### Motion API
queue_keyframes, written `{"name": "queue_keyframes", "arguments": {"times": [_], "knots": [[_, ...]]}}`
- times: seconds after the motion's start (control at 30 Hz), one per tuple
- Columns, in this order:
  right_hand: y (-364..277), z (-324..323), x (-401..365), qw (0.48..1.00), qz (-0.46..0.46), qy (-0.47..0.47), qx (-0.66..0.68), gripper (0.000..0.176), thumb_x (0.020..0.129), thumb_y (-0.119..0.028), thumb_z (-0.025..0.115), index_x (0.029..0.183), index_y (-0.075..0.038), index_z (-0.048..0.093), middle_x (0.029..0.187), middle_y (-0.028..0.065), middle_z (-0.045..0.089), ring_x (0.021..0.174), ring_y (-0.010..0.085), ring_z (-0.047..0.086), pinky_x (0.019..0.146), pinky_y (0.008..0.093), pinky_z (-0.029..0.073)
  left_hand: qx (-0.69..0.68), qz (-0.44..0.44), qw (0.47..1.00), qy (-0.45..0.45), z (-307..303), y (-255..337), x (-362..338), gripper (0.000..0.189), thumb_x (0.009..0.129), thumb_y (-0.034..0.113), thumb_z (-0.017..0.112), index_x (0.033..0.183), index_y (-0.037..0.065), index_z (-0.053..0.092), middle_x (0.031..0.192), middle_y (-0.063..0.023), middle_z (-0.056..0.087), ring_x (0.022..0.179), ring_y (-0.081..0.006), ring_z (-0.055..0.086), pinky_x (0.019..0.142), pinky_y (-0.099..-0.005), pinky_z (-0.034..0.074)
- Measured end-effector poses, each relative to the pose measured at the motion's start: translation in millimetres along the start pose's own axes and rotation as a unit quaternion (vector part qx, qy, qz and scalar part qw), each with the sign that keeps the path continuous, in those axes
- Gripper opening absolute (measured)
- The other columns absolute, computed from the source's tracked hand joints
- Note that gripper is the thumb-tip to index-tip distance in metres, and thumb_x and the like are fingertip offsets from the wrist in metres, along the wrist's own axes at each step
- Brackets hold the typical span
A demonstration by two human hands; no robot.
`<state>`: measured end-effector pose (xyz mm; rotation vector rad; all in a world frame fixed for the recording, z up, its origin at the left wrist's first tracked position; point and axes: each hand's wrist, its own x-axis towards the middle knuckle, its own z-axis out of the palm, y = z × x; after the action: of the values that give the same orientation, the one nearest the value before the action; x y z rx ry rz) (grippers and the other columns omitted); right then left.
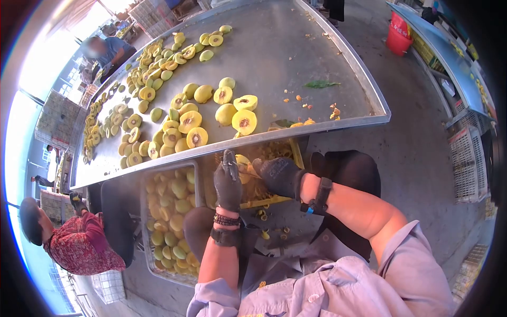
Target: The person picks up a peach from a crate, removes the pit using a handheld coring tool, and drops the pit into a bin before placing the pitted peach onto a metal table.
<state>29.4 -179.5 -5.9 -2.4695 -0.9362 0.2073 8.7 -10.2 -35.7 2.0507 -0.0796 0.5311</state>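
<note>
My left hand [228,182], in a dark glove, is closed at the near edge of the metal table. A yellow peach half [243,160] shows against its fingers, partly hidden. Close by on the right, my right hand [279,174], also gloved, is curled with its fingertips pointing toward the fruit. Whatever it grips is too small and covered to name. Beneath both hands stands a yellow crate [274,201] with peelings or scraps in it. Just beyond the table edge lie cut peach halves [244,122], several with brown pit cavities facing up.
The metal table [274,53] has a raised rim and carries many peach halves on its left side, plus a green leaf [321,84] and scraps. A crate of fruit [174,222] stands left of my knees. A person in a red patterned top [87,243] sits at left. White crates [467,164] stand right.
</note>
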Motion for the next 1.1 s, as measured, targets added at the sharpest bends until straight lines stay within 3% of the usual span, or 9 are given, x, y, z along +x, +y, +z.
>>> {"name": "queue_keyframes", "arguments": {"times": [0.03, 0.13, 0.27, 0.33, 0.37, 0.63, 0.83, 1.0, 1.1], "knots": [[2.1, 0.3, 0.5, 1.0, 0.01, -0.01, -0.011, 0.019, 0.082, -0.011, 0.051, 0.1, -0.005, 0.052, 0.081, 0.0166, 0.064, 0.078, 0.0341, 0.064, 0.065, 0.044, 0.05, 0.018, 0.037, 0.999, -0.004, 1.9, -5.5, -0.3, 0.034, 0.097, 0.019, 0.042, 0.113, -0.009, 0.054, 0.089, -0.0183, 0.063, 0.079, -0.0215, 0.06, 0.072, -0.0314, 0.047], [9.6, 9.1, 0.2, 1.0, -0.021, 0.018, 0.0, 0.022, 0.078, -0.009, 0.054, 0.1, -0.004, 0.053, 0.082, 0.0181, 0.064, 0.081, 0.0347, 0.063, 0.067, 0.0439, 0.05, -0.087, -0.093, 0.991, -0.033, -1.2, 15.9, 3.7, 0.031, 0.095, 0.016, 0.043, 0.112, -0.008, 0.054, 0.094, -0.0198, 0.063, 0.085, -0.0255, 0.061, 0.075, -0.0324, 0.048], [10.8, 12.9, -2.1, 0.996, 0.01, 0.0, 0.092, 0.031, 0.073, -0.009, 0.06, 0.102, -0.003, 0.053, 0.084, 0.0216, 0.063, 0.085, 0.0365, 0.062, 0.072, 0.0449, 0.049, 0.092, 0.043, 0.994, 0.029, 9.2, -0.6, -8.6, 0.029, 0.095, 0.017, 0.044, 0.108, -0.005, 0.057, 0.088, -0.0181, 0.062, 0.081, -0.0258, 0.06, 0.071, -0.0345, 0.047], [10.6, 24.3, 1.2, 0.991, 0.007, -0.003, 0.137, 0.034, 0.071, -0.01, 0.061, 0.102, -0.001, 0.053, 0.085, 0.0232, 0.062, 0.086, 0.0375, 0.061, 0.073, 0.0456, 0.048, 0.112, 0.007, 0.991, 0.077, 16.8, 4.2, -15.1, 0.028, 0.095, 0.019, 0.045, 0.104, -0.004, 0.059, 0.085, -0.017, 0.062, 0.078, -0.0252, 0.059, 0.069, -0.0352, 0.046], [9.2, 25.2, 1.3, 0.988, 0.003, -0.002, 0.154, 0.034, 0.071, -0.01, 0.061, 0.102, -0.001, 0.053, 0.085, 0.0233, 0.062, 0.086, 0.0379, 0.061, 0.073, 0.0455, 0.048, -0.06, -0.153, 0.982, 0.09, 15.4, 25.7, -8.5, 0.028, 0.095, 0.019, 0.045, 0.101, -0.004, 0.06, 0.079, -0.016, 0.06, 0.073, -0.0259, 0.058, 0.067, -0.0367, 0.045], [-4.4, 5.0, -1.1, 0.99, 0.038, 0.032, 0.13, 0.032, 0.072, -0.012, 0.062, 0.099, 0.001, 0.052, 0.086, 0.0243, 0.062, 0.086, 0.0396, 0.06, 0.073, 0.0447, 0.048, 0.033, -0.083, 0.991, 0.099, 9.8, 29.1, 3.5, 0.03, 0.095, 0.024, 0.046, 0.093, -0.001, 0.061, 0.082, -0.0184, 0.062, 0.072, -0.0285, 0.06, 0.066, -0.0369, 0.046], [0.4, 6.0, -1.6, 0.956, -0.012, 0.033, 0.292, 0.026, 0.073, -0.013, 0.062, 0.093, 0.001, 0.057, 0.081, 0.0243, 0.062, 0.08, 0.0382, 0.061, 0.07, 0.0425, 0.048, 0.045, -0.097, 0.993, 0.056, 7.7, 32.2, 3.7, 0.029, 0.095, 0.025, 0.046, 0.091, 0.001, 0.061, 0.074, -0.0174, 0.061, 0.065, -0.0286, 0.058, 0.062, -0.0374, 0.046], [2.5, 7.3, -2.5, 0.872, 0.0, -0.041, 0.488, 0.019, 0.079, -0.015, 0.062, 0.089, 0.001, 0.057, 0.07, 0.0129, 0.06, 0.057, 0.0218, 0.058, 0.054, 0.033, 0.046, 0.008, -0.025, 0.997, 0.071, 11.6, 16.9, 5.0, 0.029, 0.095, 0.023, 0.046, 0.09, -0.002, 0.06, 0.075, -0.017, 0.06, 0.064, -0.0274, 0.058, 0.06, -0.0366, 0.045], [-3.8, 0.4, -10.0, 0.812, 0.056, -0.089, 0.574, 0.018, 0.083, -0.018, 0.062, 0.088, -0.001, 0.057, 0.066, 0.0044, 0.056, 0.051, 0.0119, 0.053, 0.047, 0.0267, 0.042, -0.109, -0.183, 0.977, -0.006, 9.4, 15.4, 5.4, 0.025, 0.093, 0.016, 0.047, 0.104, -0.004, 0.057, 0.08, -0.0174, 0.061, 0.067, -0.0277, 0.058, 0.06, -0.0362, 0.046]]}}
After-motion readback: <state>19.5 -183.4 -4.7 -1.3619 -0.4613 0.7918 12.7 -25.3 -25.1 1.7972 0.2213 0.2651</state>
